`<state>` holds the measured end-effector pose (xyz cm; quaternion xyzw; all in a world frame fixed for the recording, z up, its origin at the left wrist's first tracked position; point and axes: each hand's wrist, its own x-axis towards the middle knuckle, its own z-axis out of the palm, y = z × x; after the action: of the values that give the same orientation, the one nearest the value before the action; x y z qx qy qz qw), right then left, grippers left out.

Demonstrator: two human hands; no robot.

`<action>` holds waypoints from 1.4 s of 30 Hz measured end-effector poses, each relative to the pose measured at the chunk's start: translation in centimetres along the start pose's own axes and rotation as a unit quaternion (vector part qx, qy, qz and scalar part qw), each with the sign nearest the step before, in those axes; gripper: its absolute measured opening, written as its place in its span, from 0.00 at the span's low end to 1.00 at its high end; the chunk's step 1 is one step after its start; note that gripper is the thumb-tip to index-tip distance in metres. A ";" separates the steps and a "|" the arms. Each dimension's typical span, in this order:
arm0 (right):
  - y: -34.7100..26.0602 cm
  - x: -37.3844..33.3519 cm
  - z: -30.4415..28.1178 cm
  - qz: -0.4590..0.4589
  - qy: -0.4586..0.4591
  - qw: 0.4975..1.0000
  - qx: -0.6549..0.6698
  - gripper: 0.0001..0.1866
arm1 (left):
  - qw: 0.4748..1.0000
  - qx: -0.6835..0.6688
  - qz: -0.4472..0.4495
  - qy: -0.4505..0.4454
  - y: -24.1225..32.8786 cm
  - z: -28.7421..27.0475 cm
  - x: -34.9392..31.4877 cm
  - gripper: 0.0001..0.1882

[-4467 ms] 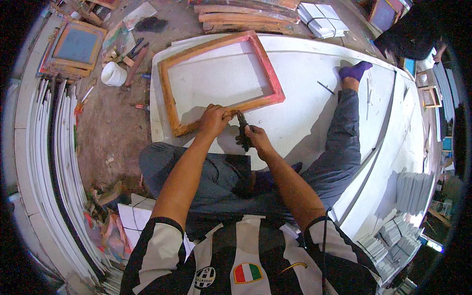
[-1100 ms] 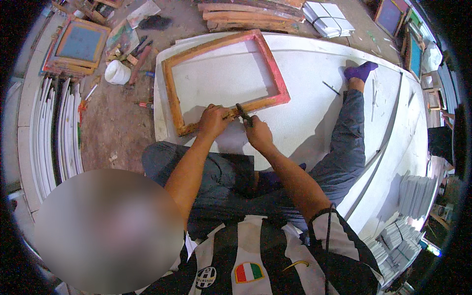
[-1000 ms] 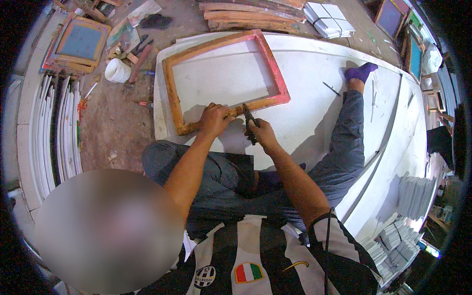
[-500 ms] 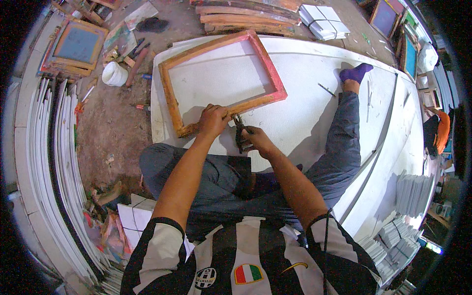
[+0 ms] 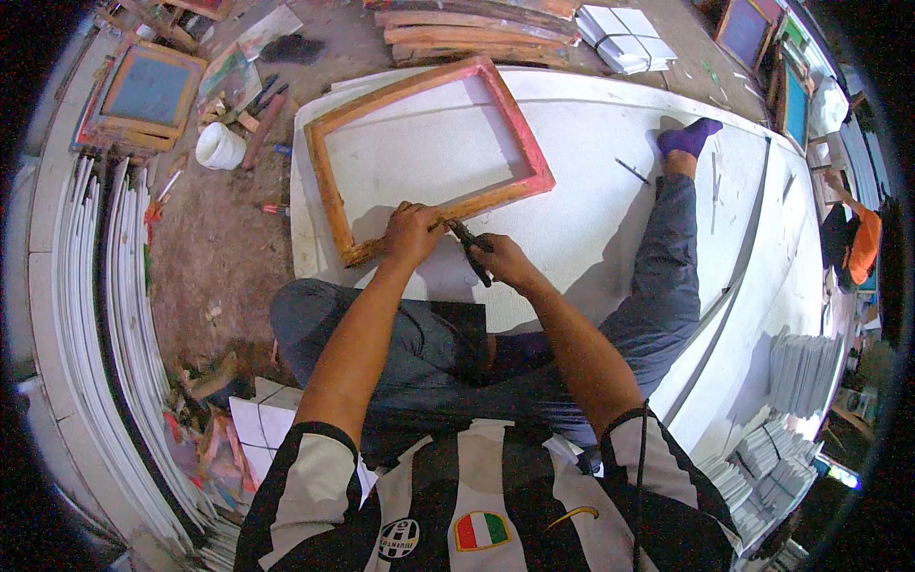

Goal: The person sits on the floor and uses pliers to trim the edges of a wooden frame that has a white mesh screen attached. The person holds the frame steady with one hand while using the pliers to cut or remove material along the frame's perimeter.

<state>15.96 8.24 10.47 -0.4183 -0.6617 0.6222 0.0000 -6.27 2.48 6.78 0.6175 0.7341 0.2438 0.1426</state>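
A rectangular wooden frame [image 5: 329, 181], bare brown with pink-red staining on its right side, rests on a white board [image 5: 591, 124]. My left hand [image 5: 412, 234] grips its near rail, fingers wrapped over the wood. In my right hand [image 5: 503, 261] is a pair of dark pliers [image 5: 469, 250], closed around the handles. The tips of the pliers meet the near rail just right of my left fingers. What the jaws pinch there is too small to make out.
My outstretched leg with a purple sock [image 5: 690, 139] lies along the right. Reddish planks [image 5: 477, 33] and tied white sheets [image 5: 625, 40] sit beyond the board. A white bucket [image 5: 220, 146] stands left, near leaning white panels [image 5: 81, 334]. A person in orange [image 5: 864, 246] is far right.
The pliers have turned and come up against the frame's near rail; their jaws looked parted and just off it before. My left hand and the frame stay nearly where they were.
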 end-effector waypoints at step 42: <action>1.7 3.3 3.9 0.043 0.108 0.992 0.044 0.22 | 1.000 0.009 -0.015 -0.017 0.7 -0.9 -0.1 0.16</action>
<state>12.74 6.65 6.44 -0.5109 -0.6108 0.6015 0.0635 -6.11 2.34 7.90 0.6118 0.7428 0.2245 0.1536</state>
